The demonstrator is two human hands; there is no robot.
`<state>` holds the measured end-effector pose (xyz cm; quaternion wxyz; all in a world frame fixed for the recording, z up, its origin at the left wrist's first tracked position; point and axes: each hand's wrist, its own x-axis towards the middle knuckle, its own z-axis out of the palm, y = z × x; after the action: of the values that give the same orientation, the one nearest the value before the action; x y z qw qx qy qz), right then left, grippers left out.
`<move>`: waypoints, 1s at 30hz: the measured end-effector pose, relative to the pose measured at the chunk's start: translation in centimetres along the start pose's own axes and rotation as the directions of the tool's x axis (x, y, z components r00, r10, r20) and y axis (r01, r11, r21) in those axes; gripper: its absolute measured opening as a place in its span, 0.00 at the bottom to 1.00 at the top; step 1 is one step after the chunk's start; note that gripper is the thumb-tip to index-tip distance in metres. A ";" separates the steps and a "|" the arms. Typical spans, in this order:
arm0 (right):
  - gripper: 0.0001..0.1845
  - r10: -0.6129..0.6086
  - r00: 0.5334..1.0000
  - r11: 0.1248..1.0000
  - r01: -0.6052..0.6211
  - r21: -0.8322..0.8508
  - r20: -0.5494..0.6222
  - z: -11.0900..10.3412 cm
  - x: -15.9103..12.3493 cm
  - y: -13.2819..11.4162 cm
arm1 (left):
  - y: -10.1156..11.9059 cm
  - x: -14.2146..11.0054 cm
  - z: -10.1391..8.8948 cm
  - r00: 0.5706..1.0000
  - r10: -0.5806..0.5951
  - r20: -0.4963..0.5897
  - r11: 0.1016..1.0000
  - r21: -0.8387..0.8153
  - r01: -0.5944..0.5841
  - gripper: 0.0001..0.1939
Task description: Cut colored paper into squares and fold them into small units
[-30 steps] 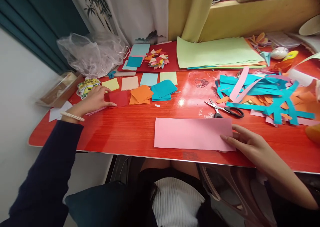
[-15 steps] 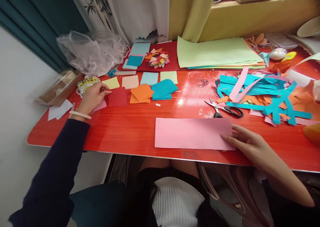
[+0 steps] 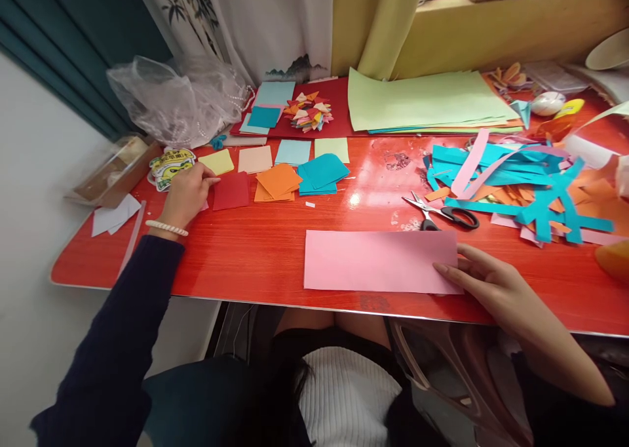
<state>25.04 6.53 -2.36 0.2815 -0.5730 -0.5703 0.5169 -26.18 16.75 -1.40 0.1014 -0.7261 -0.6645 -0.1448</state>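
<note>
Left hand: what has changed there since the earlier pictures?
The left hand has drawn its fingers back leftward off the red squares, while its wrist has swung right, uncovering a pink strip. Whether it has gripped anything is hidden. The right hand still holds the pink sheet; the scissors haven't moved.

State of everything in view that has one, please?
Pink paper: flat, right end pinched by the right hand.
Scissors: slightly open, lying down.
Green sheets: stacked, left edge curling up.
Orange squares: overlapping.
Blue strips: heaped.
Clear bag: crumpled.
</note>
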 end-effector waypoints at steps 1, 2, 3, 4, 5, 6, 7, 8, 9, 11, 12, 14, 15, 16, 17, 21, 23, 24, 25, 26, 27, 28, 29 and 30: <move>0.16 -0.002 1.000 1.000 0.002 0.000 0.001 0.0 0.0 0.0 | 0.0 -0.1 0.0 1.000 -0.003 -0.007 1.000 0.005 0.003 0.10; 0.17 -0.003 1.000 1.000 0.003 -0.003 0.000 0.1 0.0 0.0 | 0.0 -0.1 0.0 1.000 -0.005 -0.012 1.000 0.009 0.005 0.10; 0.18 -0.004 1.000 1.000 0.004 -0.010 -0.002 0.1 0.0 0.0 | 0.0 -0.2 0.0 1.000 -0.007 -0.017 1.000 0.013 0.007 0.11; 0.18 -0.006 1.000 1.000 0.006 -0.019 -0.007 0.1 0.0 0.0 | 0.0 -0.2 0.0 1.000 -0.008 -0.022 1.000 0.016 0.009 0.11; 0.18 -0.007 1.000 1.000 0.006 -0.029 -0.012 0.1 0.0 0.0 | 0.0 -0.2 0.0 1.000 -0.011 -0.027 1.000 0.020 0.011 0.11; 0.18 -0.005 1.000 0.999 0.005 -0.038 -0.013 0.1 0.0 0.0 | -0.1 -0.2 0.0 0.999 -0.013 -0.033 1.000 0.023 0.014 0.12; 0.18 -0.004 1.000 0.999 0.004 -0.039 -0.015 0.1 0.0 0.0 | -0.1 -0.1 0.0 0.999 -0.013 -0.037 1.000 0.025 0.014 0.12; 0.18 -0.004 1.000 0.999 0.004 -0.036 -0.013 0.1 0.0 0.0 | -0.2 0.0 -0.1 0.999 -0.010 -0.039 1.000 0.025 0.011 0.12; 0.17 -0.004 1.000 0.999 0.004 -0.033 -0.012 0.1 0.0 0.0 | -0.2 0.0 -0.2 0.999 -0.003 -0.038 1.000 0.023 0.004 0.12; 0.17 -0.004 1.000 1.000 0.004 -0.024 -0.015 0.1 -0.1 -0.1 | -0.1 0.2 -0.5 0.999 0.021 -0.031 1.000 0.016 -0.021 0.12; 0.17 -0.005 1.000 1.000 0.005 -0.018 -0.019 0.1 -0.1 -0.1 | 0.0 0.2 -0.7 0.999 0.043 -0.016 0.999 0.007 -0.043 0.13; 0.18 -0.002 1.000 1.000 0.002 -0.008 -0.019 0.1 -0.1 -0.1 | 0.4 0.0 -1.3 0.993 0.099 0.071 0.995 -0.037 -0.096 0.17; 0.19 0.000 1.000 1.000 -0.001 -0.002 -0.018 0.2 -0.1 -0.1 | 0.6 -0.1 -1.6 0.982 0.125 0.139 0.991 -0.070 -0.116 0.21; 0.20 0.004 1.000 1.000 -0.004 -0.001 -0.016 0.2 -0.1 -0.1 | 0.8 -0.2 -2.0 0.966 0.142 0.216 0.987 -0.101 -0.123 0.24; 0.21 0.006 1.000 1.000 -0.006 -0.003 -0.017 0.2 -0.1 -0.1 | 1.1 -0.4 -2.3 0.946 0.149 0.289 0.985 -0.124 -0.117 0.26; 0.21 -0.001 1.000 1.000 0.000 -0.023 -0.031 0.3 -0.1 0.0 | 1.7 -0.9 -3.2 0.892 0.105 0.439 0.992 -0.104 -0.066 0.29; 0.22 -0.006 0.999 1.000 0.005 -0.024 -0.032 0.3 -0.1 0.0 | 1.7 -0.9 -3.3 0.881 0.093 0.463 0.994 -0.089 -0.058 0.31; 0.22 -0.007 0.999 1.000 0.006 -0.022 -0.032 0.3 -0.1 0.0 | 1.6 -0.9 -3.4 0.877 0.087 0.472 0.995 -0.085 -0.054 0.32; 0.22 -0.007 0.999 1.000 0.006 -0.020 -0.032 0.3 -0.1 0.0 | 1.6 -0.9 -3.4 0.875 0.081 0.477 0.996 -0.081 -0.048 0.33; 0.22 -0.008 0.999 1.000 0.007 -0.018 -0.033 0.4 -0.2 -0.1 | 1.5 -0.9 -3.4 0.873 0.074 0.482 0.996 -0.078 -0.041 0.33; 0.21 -0.008 0.999 1.000 0.007 -0.017 -0.036 0.4 -0.2 -0.1 | 1.5 -0.9 -3.4 0.871 0.064 0.487 0.997 -0.074 -0.032 0.33; 0.20 -0.009 0.999 1.000 0.008 -0.018 -0.040 0.4 -0.2 -0.2 | 1.5 -0.9 -3.4 0.870 0.052 0.491 0.997 -0.068 -0.021 0.33; 0.20 -0.008 0.999 1.000 0.007 -0.023 -0.042 0.4 -0.2 -0.3 | 1.5 -0.9 -3.4 0.867 0.040 0.496 0.998 -0.060 -0.012 0.33; 0.19 -0.006 0.999 1.000 0.005 -0.028 -0.042 0.4 -0.2 -0.3 | 1.6 -0.9 -3.5 0.865 0.030 0.501 0.999 -0.051 -0.005 0.34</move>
<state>24.58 6.26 -2.11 0.2869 -0.5860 -0.5731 0.4959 -24.93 14.58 1.59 -0.0907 -0.7470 -0.6578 0.0338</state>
